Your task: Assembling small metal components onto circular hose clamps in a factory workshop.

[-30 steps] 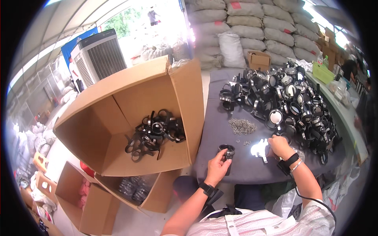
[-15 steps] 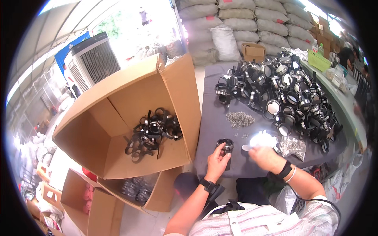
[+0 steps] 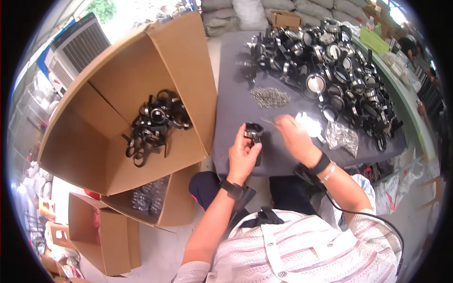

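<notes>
My left hand [image 3: 242, 158] is closed around a black ring-shaped part with a silver band [image 3: 254, 131], held upright above the near edge of the grey-covered table [image 3: 236, 99]. To its right, my right hand [image 3: 293, 134] pinches a small thin piece [image 3: 268, 120], too blurred to name. Just beyond that hand lies a heap of small metal pieces [image 3: 270, 97]. Brightly lit white pieces [image 3: 309, 125] sit beside my right wrist, with a clear bag of small metal parts [image 3: 342, 138] farther right.
A large pile of black and silver ring parts [image 3: 330, 70] covers the table's far right. At left, an open cardboard box [image 3: 184, 80] holds several similar parts. Smaller boxes [image 3: 106, 245] stand below it. A green bin [image 3: 374, 39] and stacked sacks [image 3: 314, 22] are at the back.
My right hand has moved from the white pieces toward the ring part, and a thin piece now shows at its fingertips. My left hand keeps its hold. The view has tilted downward.
</notes>
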A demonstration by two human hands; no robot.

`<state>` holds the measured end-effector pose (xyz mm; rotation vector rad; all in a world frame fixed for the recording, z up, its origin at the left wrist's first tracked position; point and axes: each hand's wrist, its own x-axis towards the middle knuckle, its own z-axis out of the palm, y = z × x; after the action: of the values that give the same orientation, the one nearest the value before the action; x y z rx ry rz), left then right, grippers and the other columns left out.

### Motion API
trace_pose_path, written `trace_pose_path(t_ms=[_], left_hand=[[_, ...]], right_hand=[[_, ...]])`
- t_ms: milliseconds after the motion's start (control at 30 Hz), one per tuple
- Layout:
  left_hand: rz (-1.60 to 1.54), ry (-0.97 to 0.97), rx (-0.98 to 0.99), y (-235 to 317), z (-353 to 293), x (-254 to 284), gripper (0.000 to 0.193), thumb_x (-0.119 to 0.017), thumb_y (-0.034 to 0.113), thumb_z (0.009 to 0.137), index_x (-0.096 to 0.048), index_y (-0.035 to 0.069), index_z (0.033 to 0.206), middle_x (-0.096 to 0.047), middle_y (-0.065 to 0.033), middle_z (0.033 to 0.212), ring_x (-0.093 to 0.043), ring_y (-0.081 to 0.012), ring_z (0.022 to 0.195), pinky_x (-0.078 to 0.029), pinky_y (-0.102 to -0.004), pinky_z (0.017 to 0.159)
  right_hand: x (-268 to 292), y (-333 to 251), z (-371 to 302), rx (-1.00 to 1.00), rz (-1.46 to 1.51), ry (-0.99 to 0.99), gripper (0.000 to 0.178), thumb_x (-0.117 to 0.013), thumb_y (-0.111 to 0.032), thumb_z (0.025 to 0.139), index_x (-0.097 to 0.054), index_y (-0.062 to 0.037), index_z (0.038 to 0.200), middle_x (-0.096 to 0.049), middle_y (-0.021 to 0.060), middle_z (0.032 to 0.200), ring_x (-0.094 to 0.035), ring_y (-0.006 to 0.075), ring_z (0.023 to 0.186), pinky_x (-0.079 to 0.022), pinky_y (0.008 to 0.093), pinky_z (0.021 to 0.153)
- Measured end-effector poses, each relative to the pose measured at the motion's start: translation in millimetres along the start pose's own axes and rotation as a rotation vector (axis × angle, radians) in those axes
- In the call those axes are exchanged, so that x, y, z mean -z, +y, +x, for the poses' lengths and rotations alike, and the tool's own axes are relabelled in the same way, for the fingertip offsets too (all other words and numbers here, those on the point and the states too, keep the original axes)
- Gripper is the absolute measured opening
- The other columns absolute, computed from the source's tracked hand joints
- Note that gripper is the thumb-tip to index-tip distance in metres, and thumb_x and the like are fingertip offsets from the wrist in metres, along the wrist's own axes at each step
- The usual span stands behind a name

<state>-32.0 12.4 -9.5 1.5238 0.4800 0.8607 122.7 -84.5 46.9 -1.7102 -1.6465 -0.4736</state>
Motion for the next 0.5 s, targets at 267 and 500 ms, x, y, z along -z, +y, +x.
trace_pose_path(t_ms=[267, 500], left_hand=[[0.115, 0.033, -0.042, 9, 0, 1, 0.077, -0.065, 0.000, 0.078, -0.025, 0.005, 0.144, -0.058, -0.0010, 0.081, -0.045, -0.0024, 0.064, -0.041, -0.0170, 0.059], [0.131, 0.022, -0.027, 4, 1, 2, 0.068, -0.065, -0.001, 0.078, -0.036, 0.001, 0.139, -0.056, 0.0007, 0.081, -0.044, -0.0014, 0.064, -0.040, -0.0158, 0.059]], right_hand=[[-42, -15, 14, 0.039, 0.169, 0.001, 0.014, -0.059, 0.001, 0.071, -0.050, -0.0014, 0.082, -0.058, 0.0127, 0.081, -0.061, 0.0325, 0.072, -0.051, 0.0382, 0.059], [-41, -16, 7, 0.069, 0.140, -0.031, 0.015, -0.058, 0.000, 0.069, -0.047, -0.0015, 0.080, -0.055, 0.0123, 0.077, -0.060, 0.0330, 0.069, -0.050, 0.0392, 0.057]])
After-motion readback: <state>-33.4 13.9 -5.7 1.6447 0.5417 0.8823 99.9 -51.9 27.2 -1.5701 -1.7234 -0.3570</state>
